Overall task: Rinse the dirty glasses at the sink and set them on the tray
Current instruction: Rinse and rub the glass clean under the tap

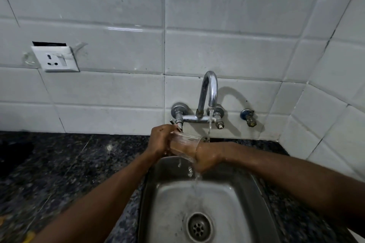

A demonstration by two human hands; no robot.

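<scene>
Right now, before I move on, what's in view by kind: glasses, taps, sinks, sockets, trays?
Clear drinking glass: 1
Chrome swan-neck mixer tap, running: 1
Small brass wall valve with blue collar: 1
Stainless steel sink basin: 1
White wall socket plate: 1
Trays: 0 in view
Total: 5

Left hand (161,140) curled, right hand (207,157) just beside it (forearms converging).
</scene>
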